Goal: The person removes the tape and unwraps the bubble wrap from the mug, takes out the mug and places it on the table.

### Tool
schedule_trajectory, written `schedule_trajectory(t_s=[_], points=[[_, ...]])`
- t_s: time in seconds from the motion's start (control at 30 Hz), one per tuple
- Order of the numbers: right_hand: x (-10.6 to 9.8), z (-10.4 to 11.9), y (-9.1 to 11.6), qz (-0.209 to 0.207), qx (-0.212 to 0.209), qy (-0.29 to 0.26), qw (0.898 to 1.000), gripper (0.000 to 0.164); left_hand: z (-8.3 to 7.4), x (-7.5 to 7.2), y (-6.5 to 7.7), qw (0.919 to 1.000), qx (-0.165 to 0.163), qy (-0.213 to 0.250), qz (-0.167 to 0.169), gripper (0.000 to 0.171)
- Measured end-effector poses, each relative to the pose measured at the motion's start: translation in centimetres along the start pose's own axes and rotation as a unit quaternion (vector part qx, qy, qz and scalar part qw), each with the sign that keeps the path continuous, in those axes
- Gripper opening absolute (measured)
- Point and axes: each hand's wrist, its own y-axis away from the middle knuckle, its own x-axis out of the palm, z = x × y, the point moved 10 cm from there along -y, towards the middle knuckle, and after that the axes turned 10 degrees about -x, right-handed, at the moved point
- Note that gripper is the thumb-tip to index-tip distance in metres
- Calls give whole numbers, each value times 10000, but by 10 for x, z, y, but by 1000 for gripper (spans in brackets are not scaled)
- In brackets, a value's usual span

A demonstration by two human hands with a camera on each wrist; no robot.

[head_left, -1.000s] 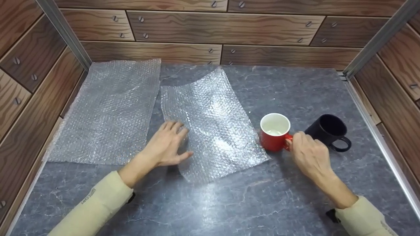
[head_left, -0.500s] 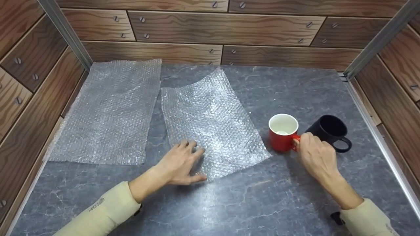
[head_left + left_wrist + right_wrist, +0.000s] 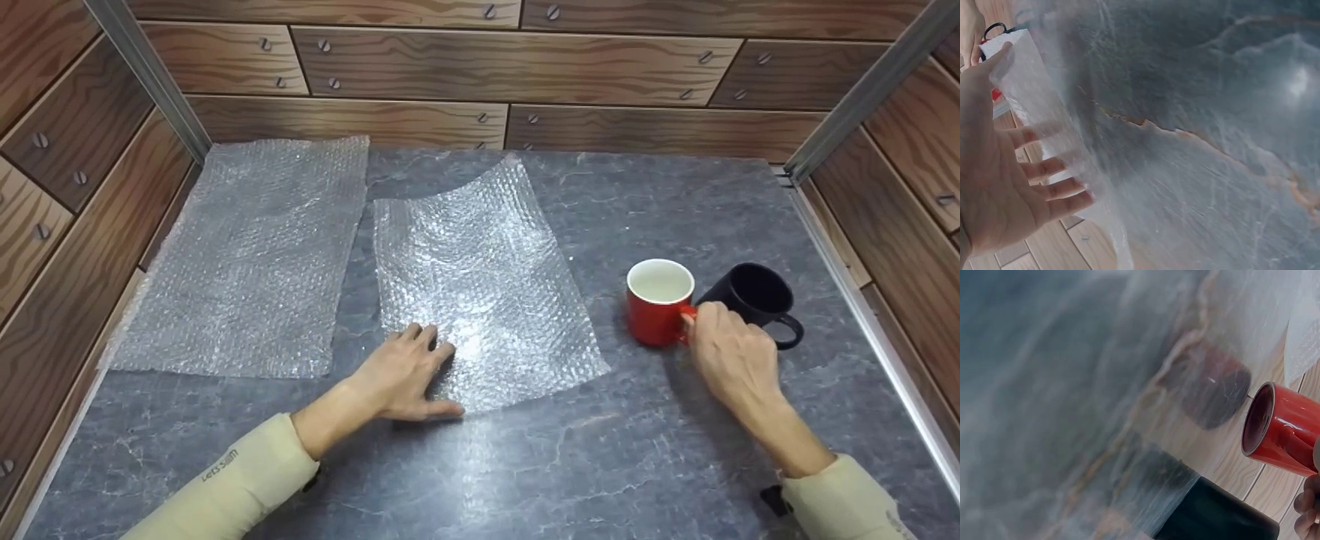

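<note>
My left hand (image 3: 405, 371) rests at the near left corner of a bubble wrap sheet (image 3: 487, 277). Its fingers are stretched out over the edge, and the left wrist view shows those straight fingers (image 3: 1053, 167) against the clear film. Over on the right, a red mug (image 3: 651, 322) with a white inside stands upright, and my right hand (image 3: 735, 356) grips its handle. A black mug (image 3: 756, 289) sits just behind that hand, handle to the right. The right wrist view catches the red mug (image 3: 1292, 422) beside the dark one (image 3: 1219, 512).
A second bubble wrap sheet (image 3: 247, 255) lies flat on the left of the grey marbled table (image 3: 555, 472). Wood-patterned walls (image 3: 510, 67) with metal corner posts enclose the back and both sides.
The red mug has slid right, off the sheet's corner and close to the black mug, with my right hand on its handle. My left hand has come nearer, to the sheet's near corner.
</note>
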Motion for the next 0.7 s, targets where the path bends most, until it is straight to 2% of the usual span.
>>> schedule_trajectory(t_s=[0.4, 0.5, 0.7], points=[[3, -7, 1, 104, 226, 17, 9997, 39, 14, 0, -4, 9998, -114, -106, -141, 93], [2, -7, 2, 98, 292, 80, 9995, 41, 17, -1, -6, 9997, -174, -101, -172, 95], [-2, -5, 3, 107, 342, 430, 9984, 46, 27, 0, -9, 9993, -372, -19, -25, 98]])
